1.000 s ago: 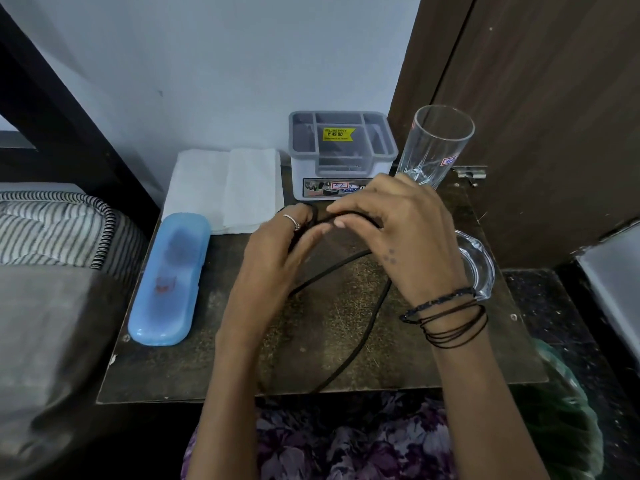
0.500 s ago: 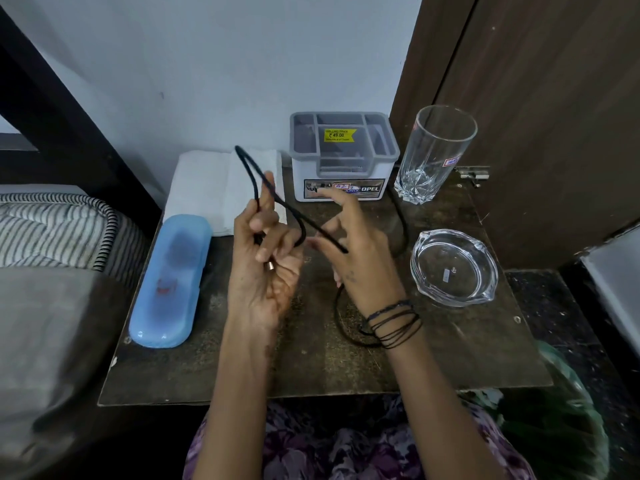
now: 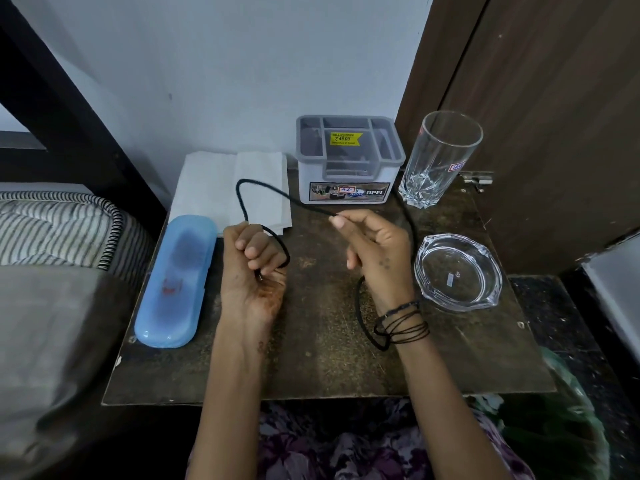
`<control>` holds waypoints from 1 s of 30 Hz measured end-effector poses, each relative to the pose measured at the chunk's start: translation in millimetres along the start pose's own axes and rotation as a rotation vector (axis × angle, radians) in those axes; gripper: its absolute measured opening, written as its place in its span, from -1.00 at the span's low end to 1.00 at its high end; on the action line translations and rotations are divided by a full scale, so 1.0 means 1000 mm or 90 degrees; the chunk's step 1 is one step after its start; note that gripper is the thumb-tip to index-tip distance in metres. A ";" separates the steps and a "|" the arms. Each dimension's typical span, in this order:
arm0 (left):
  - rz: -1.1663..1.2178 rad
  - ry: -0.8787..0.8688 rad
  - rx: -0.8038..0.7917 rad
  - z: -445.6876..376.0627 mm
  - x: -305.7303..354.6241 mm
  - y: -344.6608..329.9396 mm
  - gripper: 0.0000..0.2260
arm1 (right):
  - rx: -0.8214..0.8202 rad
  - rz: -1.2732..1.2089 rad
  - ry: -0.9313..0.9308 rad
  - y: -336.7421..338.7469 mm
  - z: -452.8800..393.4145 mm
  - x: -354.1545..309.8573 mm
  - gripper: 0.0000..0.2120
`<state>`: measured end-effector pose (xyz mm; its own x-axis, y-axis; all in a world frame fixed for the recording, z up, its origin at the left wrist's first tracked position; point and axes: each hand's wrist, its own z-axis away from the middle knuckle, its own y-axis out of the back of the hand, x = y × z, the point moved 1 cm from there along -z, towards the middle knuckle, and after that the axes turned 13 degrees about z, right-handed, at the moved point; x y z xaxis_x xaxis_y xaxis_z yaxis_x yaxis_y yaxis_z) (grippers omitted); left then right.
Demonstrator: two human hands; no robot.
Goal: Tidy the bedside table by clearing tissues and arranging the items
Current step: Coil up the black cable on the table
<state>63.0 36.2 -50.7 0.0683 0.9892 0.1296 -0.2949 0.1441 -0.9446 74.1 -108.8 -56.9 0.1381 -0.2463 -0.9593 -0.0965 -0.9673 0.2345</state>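
At frame centre above the counter (image 3: pixel 311 358), your left hand (image 3: pixel 252 268) clenches the black cable (image 3: pixel 263 188) near its plug end while your right hand (image 3: pixel 377 251) pinches it farther along; it looks light and floppy, so gather loops close together.

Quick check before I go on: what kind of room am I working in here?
Most likely a bedroom, at a bedside table: striped bedding lies beside it on the left, and a drinking glass and blue case sit on top.
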 end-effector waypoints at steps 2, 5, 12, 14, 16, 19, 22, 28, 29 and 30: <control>-0.004 0.025 -0.042 0.001 -0.001 0.000 -0.47 | 0.037 0.128 -0.013 0.001 0.001 0.003 -0.87; 0.034 0.001 -0.084 0.004 -0.001 -0.001 -0.58 | -0.014 0.359 0.006 0.002 0.001 0.006 -0.83; 0.085 -0.085 -0.069 0.005 0.004 -0.002 -0.68 | -0.306 0.532 0.039 0.006 0.002 -0.003 -0.81; 0.108 -0.109 -0.070 0.004 0.003 -0.004 -0.67 | -0.379 0.518 0.054 0.009 0.003 -0.010 -0.82; 0.043 -0.152 -0.044 0.002 0.002 -0.005 -0.67 | -0.435 0.482 0.068 0.013 0.004 -0.018 -0.84; -0.130 -0.255 0.003 -0.001 -0.002 -0.005 -0.73 | -0.462 0.415 0.085 0.021 0.004 -0.032 -0.88; -0.407 -0.350 -0.044 -0.003 -0.005 -0.002 -0.69 | -0.449 0.371 0.103 0.029 0.004 -0.046 -0.89; -0.875 -0.348 -0.218 0.004 -0.017 0.002 -0.69 | -0.325 0.367 0.166 0.046 0.004 -0.054 -0.86; -0.892 -0.333 -0.222 0.005 -0.020 -0.001 -0.70 | -0.282 0.376 0.178 0.048 0.002 -0.054 -0.85; -0.916 -0.322 -0.220 0.005 -0.022 -0.002 -0.73 | -0.240 0.392 0.193 0.049 0.001 -0.053 -0.84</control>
<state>57.5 14.2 -50.5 -0.2465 -0.0542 0.9676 -0.0359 0.9983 0.0468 61.2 -143.0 5.2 0.4365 -0.6986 -0.5669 0.0912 -0.5925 0.8004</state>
